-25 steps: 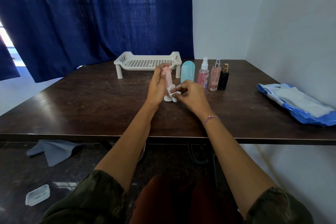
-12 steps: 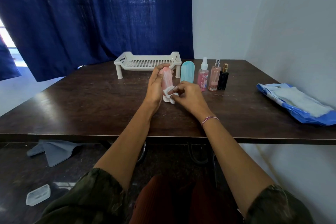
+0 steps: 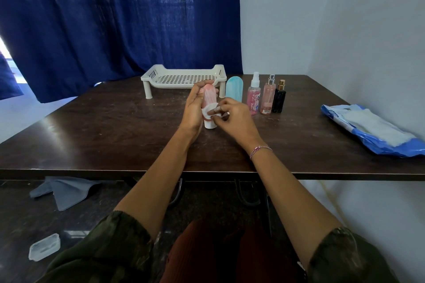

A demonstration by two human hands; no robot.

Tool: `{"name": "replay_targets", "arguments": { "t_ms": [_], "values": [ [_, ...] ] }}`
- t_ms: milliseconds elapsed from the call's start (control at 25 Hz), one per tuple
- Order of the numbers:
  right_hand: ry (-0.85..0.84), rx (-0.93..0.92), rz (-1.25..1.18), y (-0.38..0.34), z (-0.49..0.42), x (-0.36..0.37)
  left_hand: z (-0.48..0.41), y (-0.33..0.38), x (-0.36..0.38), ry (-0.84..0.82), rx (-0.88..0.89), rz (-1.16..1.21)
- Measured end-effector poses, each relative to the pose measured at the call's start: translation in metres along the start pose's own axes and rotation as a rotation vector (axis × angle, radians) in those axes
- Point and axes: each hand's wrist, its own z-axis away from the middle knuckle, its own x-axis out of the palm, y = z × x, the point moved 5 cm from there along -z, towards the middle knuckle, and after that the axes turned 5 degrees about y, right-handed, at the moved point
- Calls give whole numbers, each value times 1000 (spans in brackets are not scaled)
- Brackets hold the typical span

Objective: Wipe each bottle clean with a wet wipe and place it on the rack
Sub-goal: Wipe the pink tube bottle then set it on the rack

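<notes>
the wipe (image 3: 209, 109) has climbed to the middle of the bottle (image 3: 208, 95), upright before the rack (image 3: 184, 77). left hand (image 3: 193, 111) grips it, right hand (image 3: 233, 118) pinches the wipe; hard rubbing could tip it.

Five bottles (image 3: 209, 96) (image 3: 234, 87) (image 3: 254, 101) (image 3: 268, 99) (image 3: 279, 101), one rack (image 3: 149, 77), one wipe pack (image 3: 372, 131)

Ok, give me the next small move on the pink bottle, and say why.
Probably slide the wet wipe up the pink bottle. The right hand pinches it low on the body, near the white cap, while the left hand holds the bottle upright; the upper part is uncovered.
</notes>
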Motion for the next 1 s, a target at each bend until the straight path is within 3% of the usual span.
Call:
{"name": "replay_targets", "arguments": {
  "t_ms": [160, 560, 1000],
  "values": [
    [48, 63, 8, 5, -2, -3, -1, -3, -1, -16, -1, 12],
    [30, -76, 31, -11, 2, 3, 0, 0, 1, -38, -23, 91],
    [233, 3, 79, -4, -1, -12, 4, 3, 9, -112, -38, 186]
  ]
}}
